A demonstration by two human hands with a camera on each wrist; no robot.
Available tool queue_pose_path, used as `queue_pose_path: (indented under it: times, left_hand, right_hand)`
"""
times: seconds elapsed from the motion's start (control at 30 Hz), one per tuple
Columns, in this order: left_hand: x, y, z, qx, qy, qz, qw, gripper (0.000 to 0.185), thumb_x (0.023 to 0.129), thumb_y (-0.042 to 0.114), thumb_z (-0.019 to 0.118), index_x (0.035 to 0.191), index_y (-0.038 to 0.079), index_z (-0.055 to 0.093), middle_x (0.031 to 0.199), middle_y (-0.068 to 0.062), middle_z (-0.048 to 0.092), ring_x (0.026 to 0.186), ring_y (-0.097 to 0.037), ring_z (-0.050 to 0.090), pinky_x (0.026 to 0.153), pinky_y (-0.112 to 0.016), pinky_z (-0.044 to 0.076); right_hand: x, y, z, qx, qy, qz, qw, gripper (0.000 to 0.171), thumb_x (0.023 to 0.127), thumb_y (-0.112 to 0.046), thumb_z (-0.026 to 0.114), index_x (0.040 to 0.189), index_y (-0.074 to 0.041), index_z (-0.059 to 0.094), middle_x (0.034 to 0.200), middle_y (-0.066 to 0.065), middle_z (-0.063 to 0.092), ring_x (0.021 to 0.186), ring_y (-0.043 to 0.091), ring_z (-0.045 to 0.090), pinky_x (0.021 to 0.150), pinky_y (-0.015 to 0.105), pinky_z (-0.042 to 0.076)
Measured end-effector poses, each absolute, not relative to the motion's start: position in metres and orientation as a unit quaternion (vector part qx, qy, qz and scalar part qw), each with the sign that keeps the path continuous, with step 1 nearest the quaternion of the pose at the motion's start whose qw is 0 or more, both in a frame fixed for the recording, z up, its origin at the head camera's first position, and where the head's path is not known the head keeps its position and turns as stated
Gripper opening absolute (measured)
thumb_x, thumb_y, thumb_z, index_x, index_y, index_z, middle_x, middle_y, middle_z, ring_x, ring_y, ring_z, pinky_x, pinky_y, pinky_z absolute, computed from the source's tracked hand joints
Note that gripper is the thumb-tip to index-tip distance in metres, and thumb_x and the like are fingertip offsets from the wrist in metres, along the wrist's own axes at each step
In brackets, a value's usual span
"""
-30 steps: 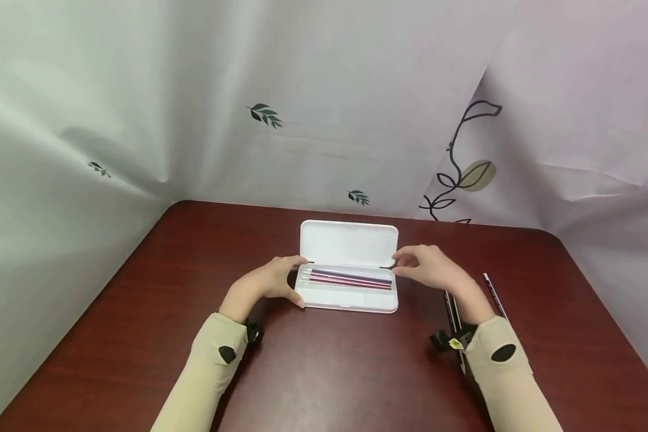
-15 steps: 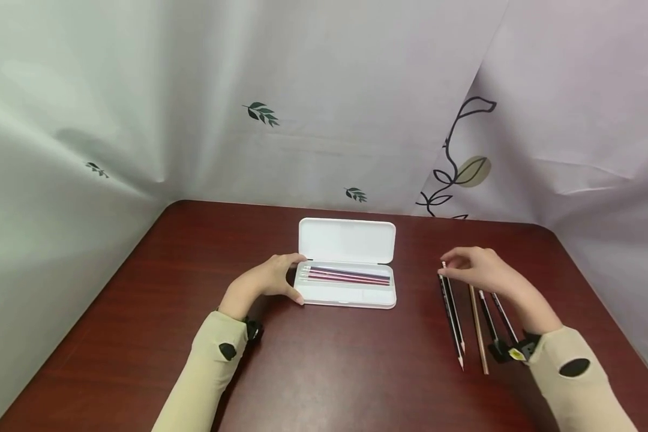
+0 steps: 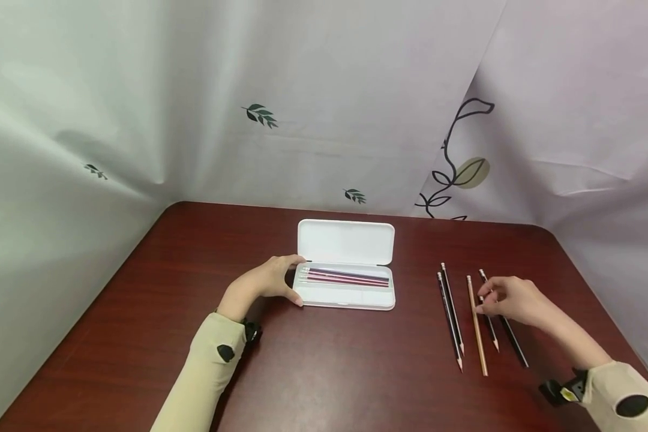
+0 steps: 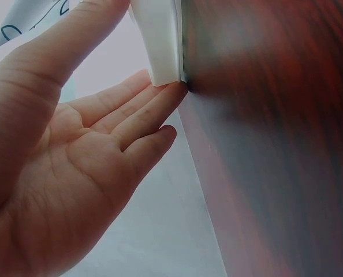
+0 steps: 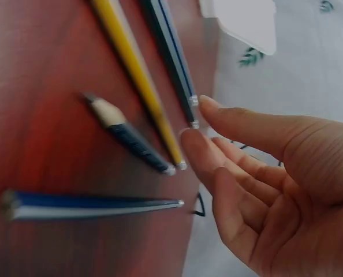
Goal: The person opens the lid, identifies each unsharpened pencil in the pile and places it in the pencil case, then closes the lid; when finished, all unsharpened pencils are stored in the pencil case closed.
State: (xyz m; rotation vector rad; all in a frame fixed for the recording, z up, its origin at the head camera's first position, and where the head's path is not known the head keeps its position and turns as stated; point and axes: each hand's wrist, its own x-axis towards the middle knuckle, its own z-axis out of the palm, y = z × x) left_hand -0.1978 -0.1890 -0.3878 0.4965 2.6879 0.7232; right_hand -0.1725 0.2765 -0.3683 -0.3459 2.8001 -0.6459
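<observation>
A white pencil case lies with its lid raised, several red and purple pencils in its rear compartment. My left hand spans the case's left end, thumb at the front corner and fingers at the back corner. In the left wrist view those fingertips touch the white case end. Over the loose pencils at the right hovers my right hand, thumb and fingers apart with nothing between them. Beneath and beside it are a dark pencil, another dark pencil and a yellow-brown pencil.
Two dark pencils lie side by side between the case and the yellow-brown one. The reddish-brown table ends at a pale curtain behind and at both sides.
My right hand has left the case's right end, passed over the two dark pencils and moved right and nearer to me, above the farther pencils. My left hand stays at the case.
</observation>
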Motion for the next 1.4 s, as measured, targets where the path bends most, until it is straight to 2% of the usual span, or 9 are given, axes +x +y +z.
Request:
queue_pose_path:
  times: [0.2, 0.57, 0.73, 0.9, 1.07, 1.3, 1.4]
  left_hand:
    - [-0.197, -0.190, -0.389, 0.171, 0.939, 0.253, 0.156, 0.091, 0.058, 0.029, 0.089, 0.133, 0.003, 0.046, 0.129, -0.016, 0.055, 0.122, -0.027, 0.050, 0.101, -0.042, 0.039]
    - [-0.198, -0.188, -0.387, 0.172, 0.939, 0.248, 0.162, 0.091, 0.058, 0.030, 0.089, 0.134, 0.004, 0.045, 0.132, -0.015, 0.053, 0.124, -0.026, 0.047, 0.103, -0.043, 0.037]
    - [-0.198, -0.188, -0.386, 0.174, 0.941, 0.242, 0.159, 0.091, 0.058, 0.029, 0.089, 0.134, 0.004, 0.045, 0.133, -0.015, 0.053, 0.124, -0.027, 0.047, 0.103, -0.042, 0.037]
    - [-0.197, -0.189, -0.387, 0.171, 0.940, 0.249, 0.162, 0.091, 0.058, 0.030, 0.089, 0.134, 0.003, 0.045, 0.133, -0.015, 0.053, 0.124, -0.027, 0.047, 0.103, -0.043, 0.037]
    - [-0.197, -0.189, -0.388, 0.171, 0.939, 0.250, 0.162, 0.092, 0.058, 0.030, 0.089, 0.134, 0.003, 0.044, 0.132, -0.015, 0.053, 0.125, -0.027, 0.047, 0.103, -0.043, 0.037]
    - [-0.197, -0.190, -0.387, 0.170, 0.940, 0.251, 0.159, 0.093, 0.058, 0.029, 0.089, 0.134, 0.002, 0.044, 0.132, -0.017, 0.053, 0.125, -0.027, 0.047, 0.102, -0.043, 0.037]
    - [-0.197, -0.188, -0.386, 0.168, 0.939, 0.250, 0.163, 0.093, 0.058, 0.028, 0.089, 0.135, 0.002, 0.044, 0.132, -0.017, 0.053, 0.125, -0.027, 0.046, 0.102, -0.043, 0.037]
  right_hand:
    - [-0.161, 0.272, -0.379, -0.085, 0.954, -0.249, 0.145, 0.036, 0.076, -0.032, 0.076, 0.089, -0.003, 0.061, 0.062, -0.003, 0.064, 0.057, 0.013, 0.062, 0.048, 0.027, 0.046]
    - [-0.156, 0.262, -0.393, -0.065, 0.959, -0.235, 0.142, 0.034, 0.073, -0.033, 0.078, 0.077, -0.005, 0.058, 0.053, -0.002, 0.057, 0.048, 0.012, 0.059, 0.047, 0.030, 0.044]
    - [-0.159, 0.259, -0.396, -0.089, 0.958, -0.232, 0.142, 0.027, 0.079, -0.029, 0.073, 0.069, -0.008, 0.059, 0.048, -0.004, 0.056, 0.046, 0.012, 0.058, 0.046, 0.027, 0.042]
    - [-0.163, 0.257, -0.391, -0.110, 0.949, -0.241, 0.171, 0.024, 0.086, -0.021, 0.065, 0.067, -0.008, 0.061, 0.049, -0.002, 0.058, 0.047, 0.014, 0.058, 0.045, 0.025, 0.043]
    - [-0.170, 0.256, -0.377, -0.115, 0.950, -0.229, 0.178, 0.020, 0.088, -0.016, 0.059, 0.072, -0.005, 0.063, 0.056, -0.001, 0.061, 0.051, 0.013, 0.061, 0.047, 0.027, 0.043]
    - [-0.183, 0.247, -0.356, -0.125, 0.955, -0.238, 0.121, 0.015, 0.086, -0.017, 0.056, 0.080, -0.005, 0.062, 0.064, -0.004, 0.065, 0.060, 0.015, 0.063, 0.053, 0.027, 0.042]
    - [-0.187, 0.244, -0.351, -0.128, 0.948, -0.270, 0.110, 0.012, 0.087, -0.013, 0.057, 0.089, -0.003, 0.061, 0.070, -0.002, 0.066, 0.064, 0.016, 0.063, 0.053, 0.026, 0.043]
